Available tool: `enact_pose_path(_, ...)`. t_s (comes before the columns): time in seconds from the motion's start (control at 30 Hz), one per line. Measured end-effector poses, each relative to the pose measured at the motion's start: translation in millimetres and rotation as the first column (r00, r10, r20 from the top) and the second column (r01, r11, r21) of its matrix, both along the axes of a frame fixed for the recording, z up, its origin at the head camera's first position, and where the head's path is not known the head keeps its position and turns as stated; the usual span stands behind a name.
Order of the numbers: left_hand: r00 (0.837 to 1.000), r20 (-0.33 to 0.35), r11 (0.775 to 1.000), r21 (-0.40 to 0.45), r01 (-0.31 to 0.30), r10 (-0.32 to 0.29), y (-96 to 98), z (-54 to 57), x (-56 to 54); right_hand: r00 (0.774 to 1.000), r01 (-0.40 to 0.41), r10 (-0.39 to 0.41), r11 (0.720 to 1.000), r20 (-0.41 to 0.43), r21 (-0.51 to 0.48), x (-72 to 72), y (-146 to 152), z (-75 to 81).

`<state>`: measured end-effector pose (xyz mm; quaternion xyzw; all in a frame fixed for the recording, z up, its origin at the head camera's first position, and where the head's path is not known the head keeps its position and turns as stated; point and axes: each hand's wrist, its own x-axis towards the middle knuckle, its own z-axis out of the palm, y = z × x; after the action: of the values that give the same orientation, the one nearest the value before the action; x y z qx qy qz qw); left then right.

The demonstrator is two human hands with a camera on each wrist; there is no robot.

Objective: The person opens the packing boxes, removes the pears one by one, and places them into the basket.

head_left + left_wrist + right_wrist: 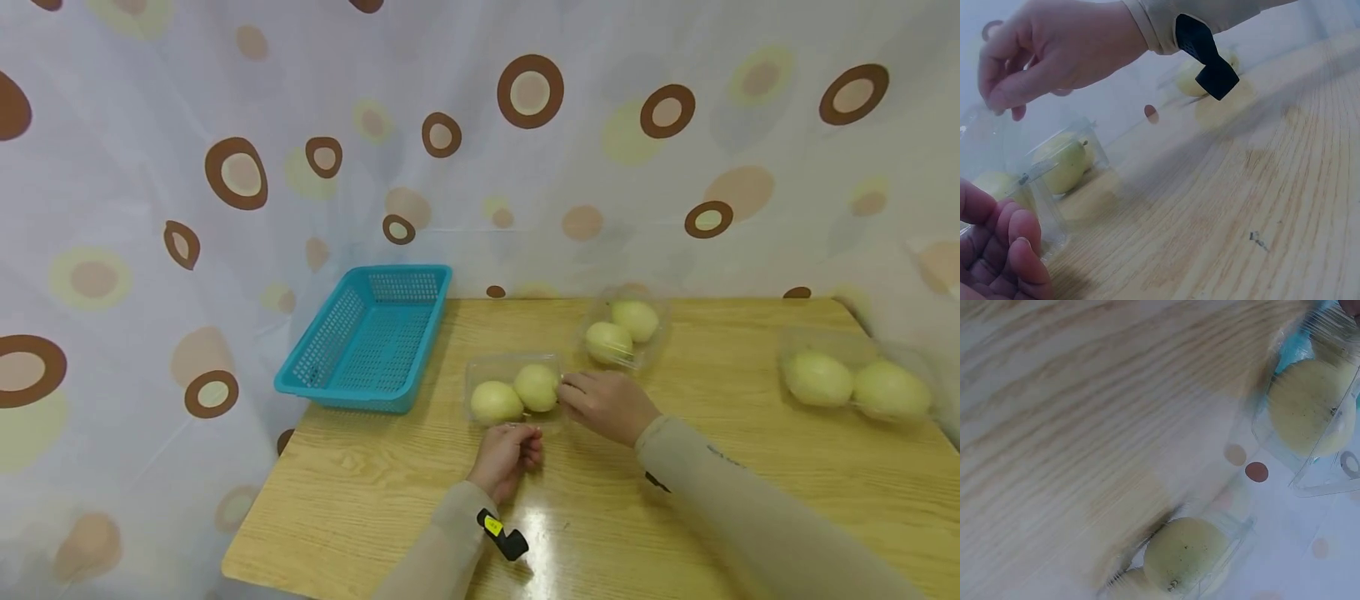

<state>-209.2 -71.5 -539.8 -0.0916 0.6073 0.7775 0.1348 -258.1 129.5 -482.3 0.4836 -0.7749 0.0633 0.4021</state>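
A clear plastic box (480, 367) with two pale yellow pears (497, 403) sits mid-table. At its near edge my left hand (506, 458) pinches the rim between thumb and curled fingers (1025, 250). My right hand (609, 406) grips the box's right side, thumb and fingertips together at the edge; the left wrist view shows this right hand (1060, 53) over the clear plastic. In the right wrist view a pear (1307, 409) shows through the box wall, and only a bit of a finger appears in the top corner.
A blue plastic basket (341, 390) stands at the table's left, its near end close to the edge. Behind my right hand is another clear box of two pears (609, 342). A third pear box (825, 337) lies far right. A patterned curtain (465, 183) hangs behind the wooden table (352, 492).
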Motion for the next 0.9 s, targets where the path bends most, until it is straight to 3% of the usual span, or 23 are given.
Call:
enact_pose_path(0.23, 1.000, 0.005, 1.000, 0.024, -0.002, 0.001, -1.1, -2.4, 0.9, 0.994, 0.101, -0.096, 0.987, 0.045, -0.124, -12.1, -1, 16.9)
enact_pose_path(0.3, 1.000, 0.003, 1.000, 0.023, -0.002, 0.002, -0.8, -2.7, 1.1, 0.983, 0.152, -0.131, 0.973, 0.128, -0.176, -15.7, -3, 20.4)
enact_pose_path(0.37, 1.000, 0.000, 1.000, 0.029, -0.003, 0.003, -0.4, -2.8, 1.0, 0.952, 0.223, -0.157, 0.943, 0.261, -0.246, -18.1, -3, 21.6)
enact_pose_path(0.47, 1.000, -0.005, 1.000, 0.029, -0.003, 0.003, -1.0, -3.4, 1.1, 0.862, 0.323, -0.128, 0.884, 0.490, -0.338, -20.9, -5, 18.9)
enact_pose_path(0.57, 1.000, -0.010, 1.000, 0.028, 0.001, 0.000, -0.9, -3.5, 1.0, 0.740, 0.408, -0.066, 0.836, 0.669, -0.368, -21.8, -6, 14.0)
enact_pose_path(0.73, 1.000, -0.006, 1.000, 0.026, 0.001, -0.001, -1.3, -2.7, 1.7, 0.554, 0.458, 0.043, 0.818, 0.831, -0.348, -19.7, -5, 4.8)
enact_pose_path(0.8, 1.000, -0.006, 1.000, 0.026, 0.006, -0.006, -1.9, -2.1, 2.3, 0.507, 0.467, 0.077, 0.812, 0.858, -0.350, -18.9, -4, 1.2)
enact_pose_path(0.9, 1.000, -0.010, 0.999, 0.031, 0.019, -0.019, -2.6, -1.7, 3.1, 0.469, 0.482, 0.115, 0.797, 0.876, -0.363, -17.7, -4, -1.1)
